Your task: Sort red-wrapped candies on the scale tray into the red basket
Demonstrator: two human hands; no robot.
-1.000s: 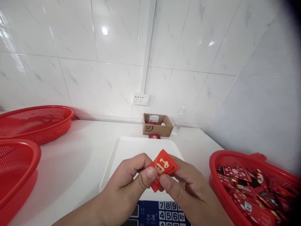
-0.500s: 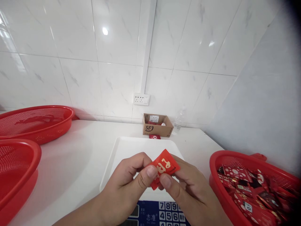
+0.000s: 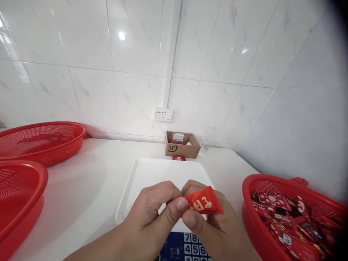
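Between my two hands is a small red packet (image 3: 204, 201) with cream-coloured lettering, tilted up to the right. My left hand (image 3: 160, 206) pinches its left end between thumb and bent forefinger. The fingers of my right hand (image 3: 212, 221) curl behind the packet, with the thumb pressed along its lower edge. Both hands are held over the front of a white scale tray (image 3: 163, 168). Below them shows the scale's blue keypad (image 3: 175, 250), partly hidden by my wrists and hands.
At the right stands a red basket (image 3: 248, 195) full of red and dark packets (image 3: 290, 224). Two red baskets (image 3: 70, 150) are at the left. Behind the tray are a cardboard box (image 3: 182, 149), a red packet (image 3: 179, 158) and a clear bottle (image 3: 207, 139). A socket (image 3: 164, 114) is on the tiled wall.
The packet has turned clockwise and shifted slightly right and down. The fingers of both hands have drawn closer together at its left end.
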